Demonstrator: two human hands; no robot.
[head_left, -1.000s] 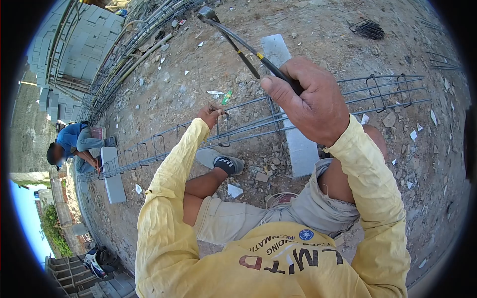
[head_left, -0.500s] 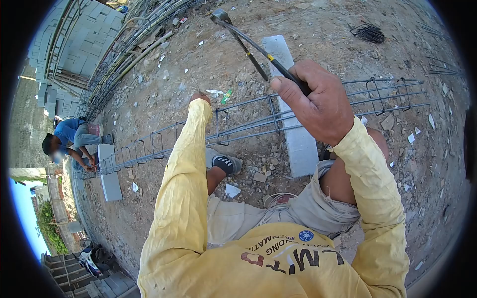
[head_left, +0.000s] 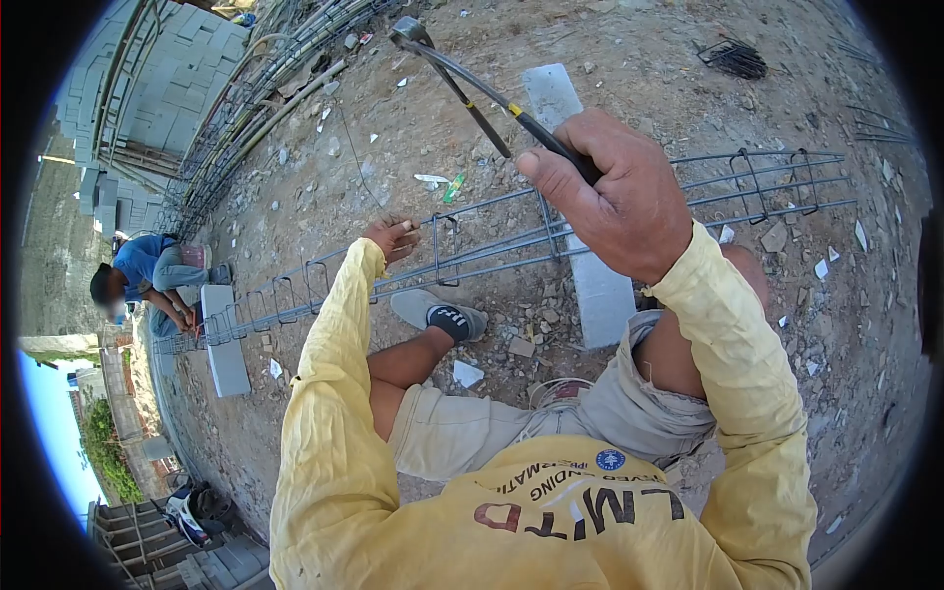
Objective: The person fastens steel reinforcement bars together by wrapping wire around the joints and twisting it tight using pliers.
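My right hand (head_left: pixel 619 197) grips one black handle of a pair of end-cutting pincers (head_left: pixel 539 132); the other handle hangs loose and the jaws point up and left. Below it a long rebar cage (head_left: pixel 447 251), with square stirrups along its bars, crosses the view. It rests on a pale block (head_left: pixel 602 305). My left hand (head_left: pixel 395 236) is at the cage's far upper bar beside a stirrup, its fingers closed. A thin wire (head_left: pixel 356 162) runs from these fingers up and left.
A co-worker in blue (head_left: pixel 143 265) crouches at the cage's far left end, by a second pale block (head_left: pixel 228 364). A bundle of dark wire (head_left: pixel 733 59) lies on the stony ground. Long bars (head_left: pixel 256 108) and stacked blocks (head_left: pixel 187 74) are at upper left.
My left hand has turned and shifted lower left, so its fingers and the thin wire now show. My right hand has moved slightly left with the pincers.
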